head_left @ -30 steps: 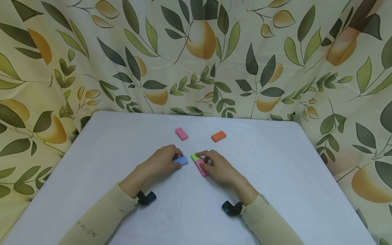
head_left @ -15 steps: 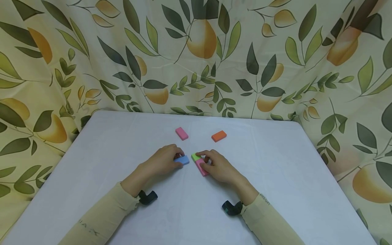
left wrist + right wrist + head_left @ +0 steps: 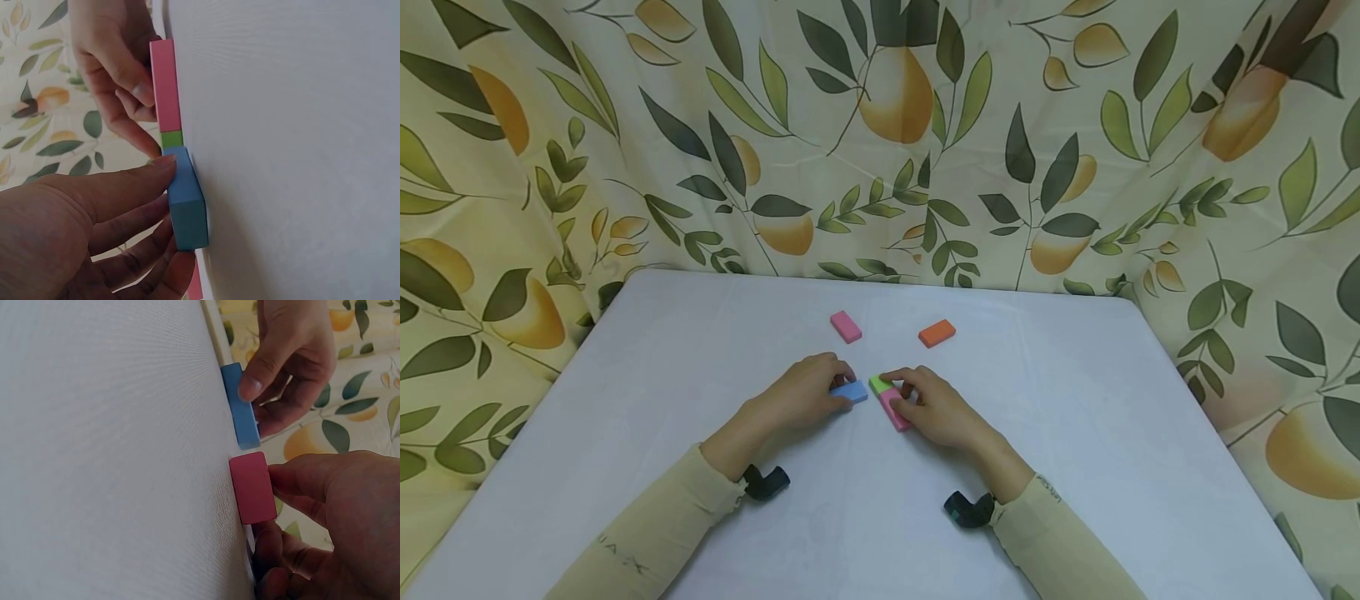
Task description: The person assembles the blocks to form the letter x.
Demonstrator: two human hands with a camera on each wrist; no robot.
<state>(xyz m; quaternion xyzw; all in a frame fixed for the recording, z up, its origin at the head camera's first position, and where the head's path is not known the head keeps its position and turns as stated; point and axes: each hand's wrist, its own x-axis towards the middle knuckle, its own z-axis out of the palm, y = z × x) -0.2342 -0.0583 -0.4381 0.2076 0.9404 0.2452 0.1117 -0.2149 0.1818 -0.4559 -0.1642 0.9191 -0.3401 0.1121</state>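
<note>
On the table (image 3: 1075, 433), left hand (image 3: 801, 393) pinches blue block (image 3: 852, 391); right hand (image 3: 936, 408) grips pink block (image 3: 892, 410).

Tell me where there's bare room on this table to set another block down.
Bare cloth on the table runs along both side edges and the near edge between the sleeves. Crowded at centre: both hands, the blue block, green block, and behind them the pink block and orange block.

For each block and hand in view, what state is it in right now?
Blue block: flat on table, pinched by left hand.
Green block: flat, end to end with near pink block, which the right hand grips.
Far pink block: flat, untouched.
Orange block: flat, untouched.
</note>
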